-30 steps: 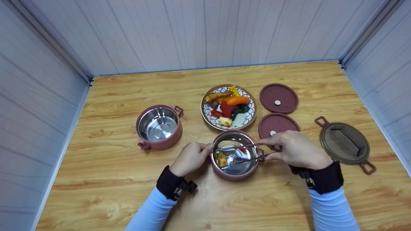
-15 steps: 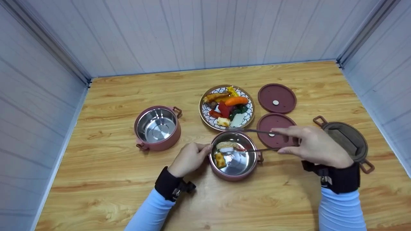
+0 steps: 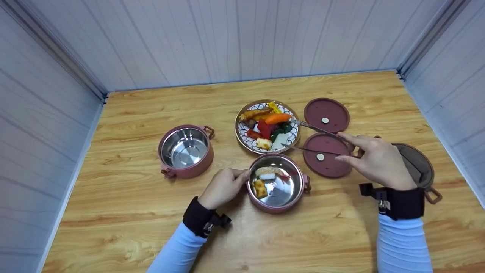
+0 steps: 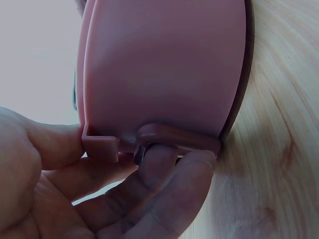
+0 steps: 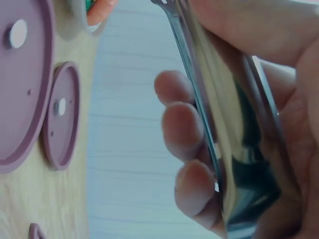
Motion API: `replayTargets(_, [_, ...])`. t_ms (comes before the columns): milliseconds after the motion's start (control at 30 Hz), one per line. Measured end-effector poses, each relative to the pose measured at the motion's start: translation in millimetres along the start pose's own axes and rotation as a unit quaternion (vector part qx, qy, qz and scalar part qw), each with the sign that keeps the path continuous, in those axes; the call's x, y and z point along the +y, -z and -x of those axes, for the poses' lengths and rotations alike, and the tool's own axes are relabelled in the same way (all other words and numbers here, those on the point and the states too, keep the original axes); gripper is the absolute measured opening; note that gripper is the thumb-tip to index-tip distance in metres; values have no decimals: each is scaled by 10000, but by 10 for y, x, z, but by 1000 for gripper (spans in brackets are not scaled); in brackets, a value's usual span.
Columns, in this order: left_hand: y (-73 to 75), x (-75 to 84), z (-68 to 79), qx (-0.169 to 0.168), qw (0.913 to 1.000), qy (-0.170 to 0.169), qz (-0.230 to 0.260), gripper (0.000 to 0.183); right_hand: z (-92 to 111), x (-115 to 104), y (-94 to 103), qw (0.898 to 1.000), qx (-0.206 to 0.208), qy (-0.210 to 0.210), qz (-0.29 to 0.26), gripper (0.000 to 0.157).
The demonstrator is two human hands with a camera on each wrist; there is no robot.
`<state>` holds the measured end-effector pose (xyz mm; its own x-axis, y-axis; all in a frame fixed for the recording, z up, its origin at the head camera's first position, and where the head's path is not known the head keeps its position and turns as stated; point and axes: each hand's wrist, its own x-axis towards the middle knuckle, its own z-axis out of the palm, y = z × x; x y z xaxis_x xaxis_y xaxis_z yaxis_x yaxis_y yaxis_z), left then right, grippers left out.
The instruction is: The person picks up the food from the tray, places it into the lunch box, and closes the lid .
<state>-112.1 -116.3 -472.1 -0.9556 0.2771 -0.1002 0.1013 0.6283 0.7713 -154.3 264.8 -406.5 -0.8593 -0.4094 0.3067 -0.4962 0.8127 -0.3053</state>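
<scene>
My left hand (image 3: 224, 188) holds the near pink pot (image 3: 274, 208) by its left side; in the left wrist view its fingers curl round the brown handle (image 4: 174, 136), thumb at the rim. Inside the pot lie a browned piece (image 3: 260, 188), a white piece (image 3: 267, 176), a beige piece and something red. In my right hand (image 3: 380, 161) are metal tongs (image 3: 318, 152), arms spread apart over the patterned plate (image 3: 238, 132). One tip meets the right end of a carrot (image 3: 276, 119); the other overlaps a flat white slice (image 3: 280, 140). Nothing is pinched between the tips.
The plate also bears red pepper (image 3: 264, 129), dark greens, a browned white cube (image 3: 263, 143) and other food. A second pink pot (image 3: 199, 170) stands left. Two maroon lids (image 3: 326, 110) (image 3: 327, 168) and a brown lid with handles (image 3: 420, 159) lie right. Walls stand around the table.
The tongs have come out of the near pot and moved up over the plate, their arms spread. A white piece now shows plainly in the pot. My left hand keeps its place.
</scene>
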Motion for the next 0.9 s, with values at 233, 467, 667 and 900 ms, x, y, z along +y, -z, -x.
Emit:
replayTargets(233, [-11, -2, 1, 11, 10000, -46, -27, 32, -26, 94, -113, 9988, -177, -448, 127, 61])
replayTargets(467, [9, 0, -1, 27, 9999, -71, -84, 32, -85, 118, -252, 9934, 663, -161, 926, 62])
replayTargets(667, [37, 2, 10, 8, 9999, 82, -69, 31, -192, 69, -429, 9846, 1338, 289, 1087, 56])
replayTargets(900, [16, 14, 8, -81, 9999, 135, 19, 32, -285, 44, -524, 9829, 1362, 561, 1105, 51])
